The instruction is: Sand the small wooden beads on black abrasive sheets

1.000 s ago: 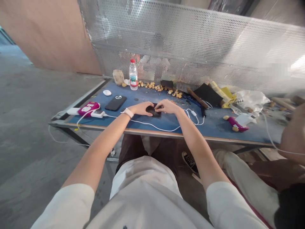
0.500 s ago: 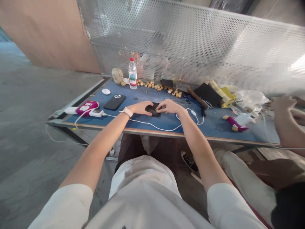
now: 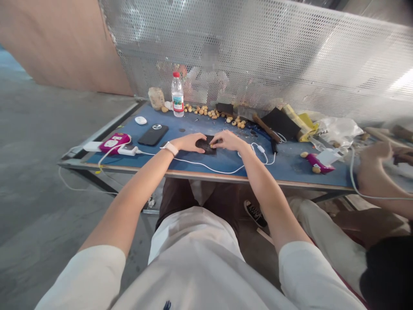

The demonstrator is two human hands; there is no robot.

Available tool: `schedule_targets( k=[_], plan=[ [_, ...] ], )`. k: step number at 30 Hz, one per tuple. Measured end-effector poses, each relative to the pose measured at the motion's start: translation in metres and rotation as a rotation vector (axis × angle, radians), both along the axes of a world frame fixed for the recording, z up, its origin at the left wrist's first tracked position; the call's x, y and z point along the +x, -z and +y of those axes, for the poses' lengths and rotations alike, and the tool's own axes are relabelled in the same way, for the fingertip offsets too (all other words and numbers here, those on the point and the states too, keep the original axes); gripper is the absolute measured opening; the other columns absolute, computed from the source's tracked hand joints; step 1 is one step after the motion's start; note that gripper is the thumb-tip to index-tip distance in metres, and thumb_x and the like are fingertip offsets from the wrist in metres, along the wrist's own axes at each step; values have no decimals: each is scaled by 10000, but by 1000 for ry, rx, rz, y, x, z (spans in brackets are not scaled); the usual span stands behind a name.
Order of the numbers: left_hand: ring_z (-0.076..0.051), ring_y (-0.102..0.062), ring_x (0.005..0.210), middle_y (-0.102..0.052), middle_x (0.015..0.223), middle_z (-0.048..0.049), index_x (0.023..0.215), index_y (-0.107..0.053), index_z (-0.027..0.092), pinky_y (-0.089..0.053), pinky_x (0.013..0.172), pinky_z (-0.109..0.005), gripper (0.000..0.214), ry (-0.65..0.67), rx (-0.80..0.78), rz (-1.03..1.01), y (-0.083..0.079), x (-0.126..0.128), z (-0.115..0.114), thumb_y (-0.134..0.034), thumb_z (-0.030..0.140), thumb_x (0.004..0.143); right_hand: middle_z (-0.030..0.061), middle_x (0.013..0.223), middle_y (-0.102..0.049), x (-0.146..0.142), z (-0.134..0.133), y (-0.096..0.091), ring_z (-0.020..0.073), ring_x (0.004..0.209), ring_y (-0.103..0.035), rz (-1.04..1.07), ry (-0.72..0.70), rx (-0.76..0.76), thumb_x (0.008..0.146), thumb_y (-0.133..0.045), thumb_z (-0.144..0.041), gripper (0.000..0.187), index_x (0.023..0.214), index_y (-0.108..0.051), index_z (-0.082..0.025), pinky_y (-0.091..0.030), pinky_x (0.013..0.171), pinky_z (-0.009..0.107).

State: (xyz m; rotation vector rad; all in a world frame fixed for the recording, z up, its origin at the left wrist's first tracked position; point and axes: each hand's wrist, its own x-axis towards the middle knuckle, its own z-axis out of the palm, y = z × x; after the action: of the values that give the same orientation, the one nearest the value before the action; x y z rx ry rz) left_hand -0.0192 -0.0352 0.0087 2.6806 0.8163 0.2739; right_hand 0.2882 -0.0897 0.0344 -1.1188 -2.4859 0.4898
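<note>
A black square sheet that looks like sandpaper (image 3: 206, 145) lies flat on the blue tabletop in front of me. My left hand (image 3: 192, 143) curves around its left edge, with thumb and fingers apart and pressed on the sheet. Over the sheet's right side, my right hand (image 3: 226, 140) is closed in a pinch on a small tan rounded piece (image 3: 211, 146), which touches the black surface. Fingers partly cover that piece. Similar tan pieces (image 3: 204, 111) lie in a row at the back of the table.
A water bottle (image 3: 177, 95), a black phone (image 3: 153, 134) and a magenta power strip (image 3: 115, 142) stand to the left. A white cable (image 3: 206, 165) crosses before my hands. Rightward are a hammer (image 3: 266, 128), a plastic bag (image 3: 338, 131) and another person's arm (image 3: 376, 170).
My view has shifted slightly. Both hands stay at the black sheet, and the tan piece in my right fingers shows more clearly. The other person's arm has moved a little.
</note>
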Motion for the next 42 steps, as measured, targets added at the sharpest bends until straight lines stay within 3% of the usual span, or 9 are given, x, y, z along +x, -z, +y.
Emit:
schedule_targets(
  k=[5,12,19,26,32,39,42],
  plan=[
    [-457,-751,1705,-783,1834,-166,1716,-800,254,-570,1472,-530,829,-5,3,10,-2,1,0,-891,668,1004,113,1243,-987,-20,7,4,297,1137,-855,-39,56,162,1089,-900,-184,226,1224,-1068,-251,-577,1058,379],
    [-440,-702,1768,-709,1931,-175,1781,-746,227,-530,1532,-534,951,-4,-13,0,-1,0,-2,-841,756,997,99,1220,-997,-1,0,0,308,1114,-871,-16,-18,53,1066,-948,-277,171,1184,-1071,-268,-609,1062,401],
    [-452,-739,1719,-760,1868,-164,1711,-793,248,-556,1502,-540,876,3,-14,4,-5,2,-4,-865,725,979,107,1197,-975,-18,10,6,292,1060,-834,-18,46,149,1088,-906,-223,208,1217,-1067,-253,-585,1042,400],
    [-464,-710,1741,-733,1902,-166,1754,-765,264,-537,1526,-575,917,0,-3,-2,-2,0,0,-867,757,988,100,1191,-991,0,5,-4,283,1008,-816,-31,26,10,1042,-975,-302,202,1208,-1079,-256,-587,1028,402],
    [-454,-743,1702,-782,1839,-140,1745,-788,295,-568,1488,-557,871,-2,1,1,-4,0,1,-886,722,991,110,1243,-992,-14,7,3,304,1092,-829,-2,67,103,1092,-899,-270,226,1238,-1071,-251,-587,1070,413],
    [-443,-711,1745,-725,1914,-163,1766,-760,270,-542,1509,-550,930,-12,-5,1,-1,-1,1,-848,780,993,113,1237,-996,-11,5,-3,295,1080,-856,-57,8,43,1058,-936,-231,208,1219,-1067,-221,-583,1052,387],
    [-455,-731,1717,-747,1882,-175,1732,-777,257,-551,1494,-560,915,1,-11,-9,1,0,3,-865,759,972,114,1264,-987,-19,3,1,303,1144,-858,-83,25,121,1094,-905,-223,200,1218,-1062,-235,-576,1069,381]
  ],
)
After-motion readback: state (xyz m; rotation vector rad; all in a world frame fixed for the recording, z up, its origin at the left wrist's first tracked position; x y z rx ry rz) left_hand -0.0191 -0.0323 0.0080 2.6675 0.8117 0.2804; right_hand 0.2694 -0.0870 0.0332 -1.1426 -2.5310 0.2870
